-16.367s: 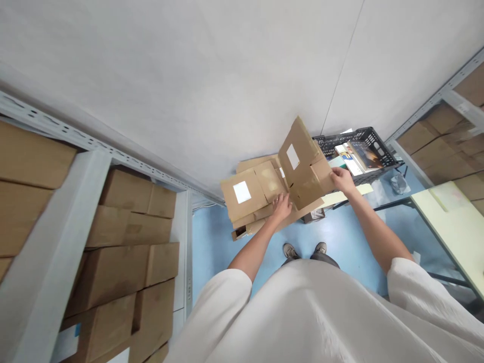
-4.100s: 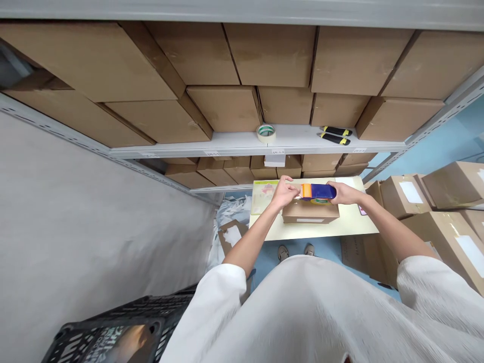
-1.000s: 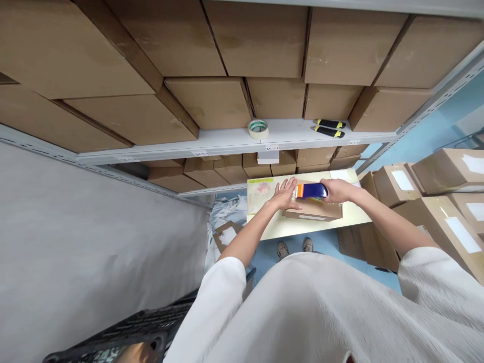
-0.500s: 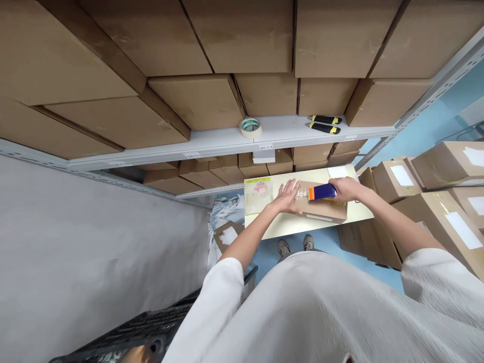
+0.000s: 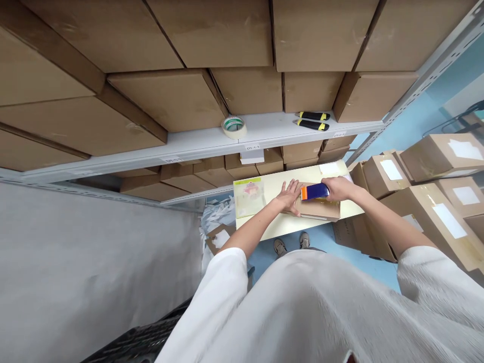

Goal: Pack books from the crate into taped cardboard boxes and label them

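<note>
A small brown cardboard box lies on the pale yellow tabletop. My left hand rests on its left end, fingers spread and holding nothing. My right hand grips a blue and orange tape dispenser over the top of the box, its orange end pointing at my left hand. Some clear tape shows on the box just under the dispenser. The dispenser's roll and handle are mostly hidden by my fingers.
A metal shelf stacked with cartons stands ahead. On it lie a tape roll and two black-yellow utility knives. A printed bag-like sheet is at the table's left; labelled cartons pile up on the right.
The dispenser in my right hand has moved slightly left across the box, closer to my left hand. My left hand stays on the box's left end. The whole view has shifted a little.
</note>
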`<action>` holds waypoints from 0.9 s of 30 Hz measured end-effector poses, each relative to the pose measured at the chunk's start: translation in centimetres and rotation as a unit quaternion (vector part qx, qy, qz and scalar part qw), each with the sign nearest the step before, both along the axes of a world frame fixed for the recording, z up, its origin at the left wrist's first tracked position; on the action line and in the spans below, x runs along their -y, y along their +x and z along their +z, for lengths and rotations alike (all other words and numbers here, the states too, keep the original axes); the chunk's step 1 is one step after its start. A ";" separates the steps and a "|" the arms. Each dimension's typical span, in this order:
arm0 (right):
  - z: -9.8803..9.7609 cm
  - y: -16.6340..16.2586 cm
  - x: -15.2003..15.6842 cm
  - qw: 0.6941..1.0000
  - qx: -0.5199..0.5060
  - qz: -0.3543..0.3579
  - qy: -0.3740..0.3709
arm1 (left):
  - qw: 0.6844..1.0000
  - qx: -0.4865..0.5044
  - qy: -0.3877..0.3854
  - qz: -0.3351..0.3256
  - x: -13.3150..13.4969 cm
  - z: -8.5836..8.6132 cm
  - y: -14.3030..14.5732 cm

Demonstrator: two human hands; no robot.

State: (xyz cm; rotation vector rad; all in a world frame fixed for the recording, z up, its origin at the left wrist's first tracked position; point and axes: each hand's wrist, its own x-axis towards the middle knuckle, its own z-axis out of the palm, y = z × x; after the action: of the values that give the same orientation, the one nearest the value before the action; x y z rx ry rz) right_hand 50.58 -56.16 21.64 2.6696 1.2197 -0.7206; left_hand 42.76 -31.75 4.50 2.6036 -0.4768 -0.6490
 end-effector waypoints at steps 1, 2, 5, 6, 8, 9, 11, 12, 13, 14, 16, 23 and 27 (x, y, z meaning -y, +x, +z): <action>0.1 0.0 -0.1 1.000 0.000 0.005 -0.007 | 1.000 0.003 0.015 -0.003 0.0 0.4 -0.2; 0.1 0.0 -0.2 1.000 0.002 0.011 -0.013 | 1.000 0.007 0.028 -0.003 -0.1 0.7 -0.4; 0.3 -0.2 -0.9 0.999 0.010 0.031 -0.015 | 0.998 0.032 0.051 0.011 -0.4 1.5 -1.3; 0.4 -0.3 -1.2 0.999 0.013 0.037 -0.012 | 0.998 0.041 0.054 0.018 -0.6 1.6 -1.6; 0.4 -0.5 -1.8 0.999 0.014 0.048 -0.008 | 0.996 0.054 0.058 0.033 -1.0 1.8 -2.2; 0.4 -0.6 -2.2 0.999 0.014 0.052 -0.008 | 0.996 0.059 0.060 0.040 -1.2 1.9 -2.5; 0.4 -0.7 -2.8 0.998 0.019 0.061 -0.012 | 0.994 0.067 0.062 0.052 -1.5 1.9 -2.9; 0.4 -0.8 -3.0 0.997 0.023 0.066 -0.015 | 0.994 0.069 0.062 0.057 -1.6 1.8 -3.0; 0.4 -0.8 -3.1 0.997 0.026 0.070 -0.018 | 0.994 0.068 0.063 0.059 -1.6 1.7 -3.1; 0.4 -0.8 -3.1 0.997 0.027 0.074 -0.022 | 0.994 0.065 0.063 0.060 -1.6 1.6 -3.1; 0.6 -0.7 -2.8 0.996 0.024 0.079 -0.030 | 0.995 0.061 0.059 0.059 -1.6 1.3 -3.0; 1.2 -0.5 -1.3 0.996 0.013 0.077 -0.038 | 0.994 0.085 0.024 0.059 -0.9 0.8 -3.1; 1.9 -0.3 -2.3 0.995 0.006 0.082 -0.057 | 0.995 0.083 0.035 0.051 -0.5 1.1 -3.0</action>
State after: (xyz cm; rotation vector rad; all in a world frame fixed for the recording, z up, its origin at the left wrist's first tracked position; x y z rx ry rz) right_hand 50.23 -53.90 23.51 2.4451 1.3341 -0.7238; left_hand 39.75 -31.28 5.56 2.7416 -0.3728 -0.4257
